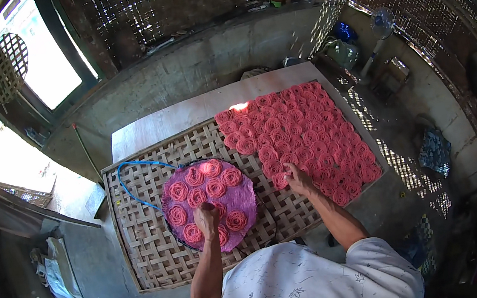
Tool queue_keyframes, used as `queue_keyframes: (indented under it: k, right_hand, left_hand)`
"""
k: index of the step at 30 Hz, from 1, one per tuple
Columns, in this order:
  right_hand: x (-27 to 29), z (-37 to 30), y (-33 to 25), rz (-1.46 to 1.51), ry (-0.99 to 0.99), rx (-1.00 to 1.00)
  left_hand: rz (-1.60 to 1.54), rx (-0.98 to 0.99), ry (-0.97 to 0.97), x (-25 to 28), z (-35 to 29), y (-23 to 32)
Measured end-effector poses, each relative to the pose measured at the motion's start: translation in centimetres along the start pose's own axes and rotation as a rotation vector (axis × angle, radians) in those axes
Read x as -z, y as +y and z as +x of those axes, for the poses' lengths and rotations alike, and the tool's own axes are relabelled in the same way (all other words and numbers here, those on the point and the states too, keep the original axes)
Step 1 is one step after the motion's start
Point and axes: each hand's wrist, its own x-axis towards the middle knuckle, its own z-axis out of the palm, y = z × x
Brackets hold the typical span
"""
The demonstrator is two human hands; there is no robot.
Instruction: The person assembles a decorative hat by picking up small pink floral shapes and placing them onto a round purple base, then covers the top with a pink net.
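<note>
My left hand (207, 219) is closed over a round tray with a purple lining (242, 175). Pink rose-shaped coils (178, 191) lie spaced out around it; whatever its fingers hold is hidden beneath them. Further right, my right hand (298, 180) has thumb and fingers at a single pink coil (279, 181), pinching it at the near left border of a dense field of the same coils (309, 139). Both tray and field rest on a wide woven bamboo rack (154, 244), whose open lattice shows between them.
Under the rack's far side is a pale board (151, 123). A blue cord (126, 185) loops left of the tray. A low concrete wall (225, 48) runs behind. At the right stand a fan (382, 24) and a crumpled patterned cloth (434, 150); a bright doorway opens at left.
</note>
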Motion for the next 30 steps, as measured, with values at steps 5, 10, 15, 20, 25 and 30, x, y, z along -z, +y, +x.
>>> queue_keyframes:
  k: [5,10,15,20,25,30]
  right_hand:
    - [0.7,-0.7,-1.7,-0.092,-0.002,-0.038]
    - [1.7,-1.4,-2.5,-0.238,0.042,-0.008]
    - [1.4,-2.4,-4.7,-0.340,0.300,0.231]
    - [-1.9,-5.3,-7.0,0.582,-0.231,-0.298]
    - [-1.1,-7.7,-10.2,1.082,-0.427,-0.711]
    - [-0.8,-7.1,-4.5,1.040,-0.035,-0.662]
  left_hand:
    - [-0.195,-0.091,-0.143,3.3,-0.9,2.2]
    - [-0.294,-0.043,-0.438,5.7,-1.9,4.1]
    - [-0.393,-0.034,-0.473,7.4,-2.8,4.9]
    - [-0.510,-0.297,-0.535,8.1,-4.9,10.9]
    - [-0.411,-0.864,-0.722,6.3,-7.0,12.4]
    - [-0.448,-0.755,-0.798,6.1,-6.2,9.3]
